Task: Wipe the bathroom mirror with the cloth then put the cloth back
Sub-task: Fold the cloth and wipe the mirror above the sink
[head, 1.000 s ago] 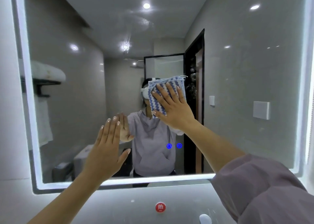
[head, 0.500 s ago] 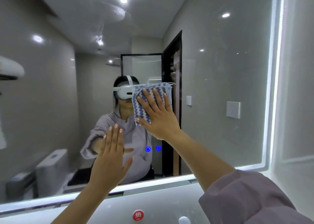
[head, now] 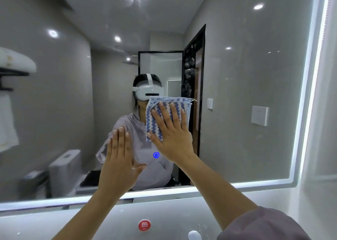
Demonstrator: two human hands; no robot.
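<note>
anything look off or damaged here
Nothing looks spilled or broken. The cloth, pressed flat to the mirror by the right hand, is frayed at its top right corner, with loose threads sticking out. A few white specks dot the ledge below the mirror.

Top and left edges of mirror [head: 237, 130] out of frame. Lower right part of cloth [head: 155, 119] hidden under right hand [head: 171, 135]. Palm of left hand [head: 118, 163] faces glass; contact with it cannot be told. Left forearm cut by bottom edge. Sleeve [head: 264, 225] cut by bottom right corner. White round object [head: 194, 235] cut by bottom edge, kind unclear. Small print on red sticker [head: 144, 225] unreadable. Reflected toilet [head: 63, 168] blurred; reflected towel [head: 7, 123] cut by left edge.
</note>
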